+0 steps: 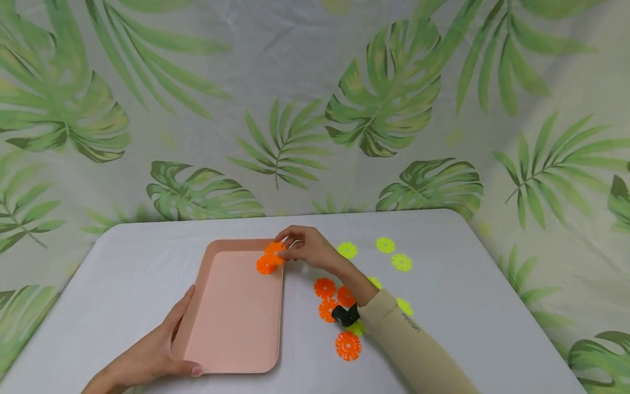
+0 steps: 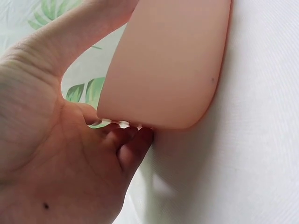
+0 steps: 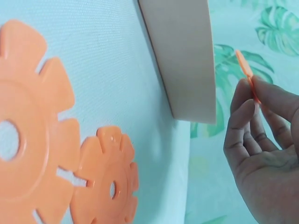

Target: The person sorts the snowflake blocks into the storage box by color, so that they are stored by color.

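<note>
A pink tray (image 1: 236, 317) lies on the white table. My left hand (image 1: 172, 342) grips its near left corner, thumb on the front rim; in the left wrist view the fingers (image 2: 126, 144) curl under the tray (image 2: 163, 60). My right hand (image 1: 295, 247) pinches two overlapping orange notched discs (image 1: 269, 258) just above the tray's far right corner. The right wrist view shows a held disc (image 3: 245, 70) edge-on between the fingertips (image 3: 243, 121), beside the tray (image 3: 187, 56).
Loose orange discs (image 1: 325, 287) (image 1: 348, 346) lie on the table right of the tray, large in the right wrist view (image 3: 28, 130). Yellow-green discs (image 1: 385, 244) (image 1: 401, 262) lie farther right. A leaf-print cloth hangs behind the table (image 1: 492, 306).
</note>
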`<state>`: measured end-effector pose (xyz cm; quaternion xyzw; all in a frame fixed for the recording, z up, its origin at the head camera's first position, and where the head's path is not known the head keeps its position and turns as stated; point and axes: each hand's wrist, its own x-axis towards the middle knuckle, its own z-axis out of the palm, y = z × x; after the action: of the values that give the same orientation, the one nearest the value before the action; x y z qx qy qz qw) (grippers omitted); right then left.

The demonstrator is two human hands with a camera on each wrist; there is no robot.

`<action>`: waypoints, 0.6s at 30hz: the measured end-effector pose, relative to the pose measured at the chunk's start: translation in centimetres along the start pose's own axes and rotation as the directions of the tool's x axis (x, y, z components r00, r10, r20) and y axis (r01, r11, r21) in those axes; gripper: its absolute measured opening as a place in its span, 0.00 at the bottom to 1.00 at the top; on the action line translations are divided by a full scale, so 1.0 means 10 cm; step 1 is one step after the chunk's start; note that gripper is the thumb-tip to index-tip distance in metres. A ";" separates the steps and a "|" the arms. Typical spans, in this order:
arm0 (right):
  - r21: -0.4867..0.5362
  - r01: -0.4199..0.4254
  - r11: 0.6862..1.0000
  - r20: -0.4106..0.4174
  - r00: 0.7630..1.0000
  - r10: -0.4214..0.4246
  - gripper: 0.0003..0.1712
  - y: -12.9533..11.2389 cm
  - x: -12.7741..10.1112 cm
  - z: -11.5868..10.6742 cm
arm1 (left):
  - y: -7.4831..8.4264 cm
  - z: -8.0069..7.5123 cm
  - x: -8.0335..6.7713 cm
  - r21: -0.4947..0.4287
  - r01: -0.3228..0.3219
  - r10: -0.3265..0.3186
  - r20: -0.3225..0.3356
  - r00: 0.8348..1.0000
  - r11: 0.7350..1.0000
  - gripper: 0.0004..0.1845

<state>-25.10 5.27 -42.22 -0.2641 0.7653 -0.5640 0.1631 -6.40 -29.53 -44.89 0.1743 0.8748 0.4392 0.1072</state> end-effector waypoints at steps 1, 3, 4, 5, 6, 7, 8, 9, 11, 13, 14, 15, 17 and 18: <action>0.003 -0.002 1.000 -0.003 1.000 0.002 0.17 0.00 0.01 0.01 | 0.00 0.00 0.00 0.008 -0.011 0.011 -0.005 1.000 1.000 0.74; 0.007 -0.008 1.000 -0.011 1.000 0.008 0.17 -0.01 0.03 0.03 | -0.01 0.00 0.00 0.024 -0.025 0.025 -0.010 1.000 0.999 0.74; 0.010 -0.012 1.000 -0.015 1.000 0.012 0.17 -0.01 0.04 0.04 | -0.01 -0.01 0.00 0.032 -0.032 0.032 -0.012 0.999 0.999 0.74; 0.008 -0.015 1.000 -0.021 1.000 0.015 0.17 -0.01 0.05 0.05 | -0.01 -0.01 0.00 0.037 -0.034 0.035 -0.013 0.999 0.999 0.74; 0.006 -0.020 1.000 -0.027 0.999 0.020 0.17 -0.01 0.05 0.06 | -0.01 -0.01 0.00 0.040 -0.037 0.037 -0.012 0.999 0.999 0.74; 0.004 -0.024 1.000 -0.033 0.999 0.024 0.17 -0.01 0.06 0.07 | -0.01 -0.01 0.01 0.042 -0.039 0.040 -0.011 0.999 0.998 0.73; 0.003 -0.026 1.000 -0.039 0.999 0.026 0.17 -0.01 0.07 0.08 | -0.01 -0.01 0.01 0.041 -0.042 0.042 -0.009 0.999 0.998 0.73; 0.005 -0.027 1.000 -0.042 0.999 0.028 0.17 0.00 0.08 0.09 | -0.01 -0.01 0.01 0.037 -0.043 0.043 -0.007 0.999 0.998 0.73; 0.012 -0.027 1.000 -0.048 0.998 0.028 0.18 0.01 0.09 0.10 | 0.00 0.00 0.01 0.029 -0.047 0.047 -0.002 0.999 0.998 0.73; 0.022 -0.026 0.999 -0.050 0.998 0.027 0.18 0.01 0.11 0.13 | 0.00 0.00 0.01 0.026 -0.048 0.048 0.000 0.999 0.999 0.73; 0.030 -0.026 0.999 -0.050 0.998 0.028 0.18 0.01 0.12 0.14 | 0.00 0.00 0.00 0.027 -0.048 0.048 0.001 0.999 0.998 0.73; 0.037 -0.029 0.999 -0.049 0.998 0.031 0.18 0.01 0.13 0.15 | 0.00 0.00 0.00 0.027 -0.048 0.048 0.001 0.999 0.998 0.73; 0.053 -0.034 0.998 -0.049 0.998 0.037 0.18 0.01 0.15 0.16 | 0.01 0.00 0.00 0.027 -0.046 0.046 0.000 0.999 0.999 0.73; 0.060 -0.037 0.998 -0.050 0.998 0.040 0.18 0.01 0.16 0.17 | 0.01 0.01 0.00 0.027 -0.045 0.045 0.000 0.999 0.999 0.73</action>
<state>-25.47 3.01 -42.75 -0.2300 0.7572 -0.5895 0.1619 -6.38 -29.45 -44.86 0.1953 0.8764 0.4299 0.0946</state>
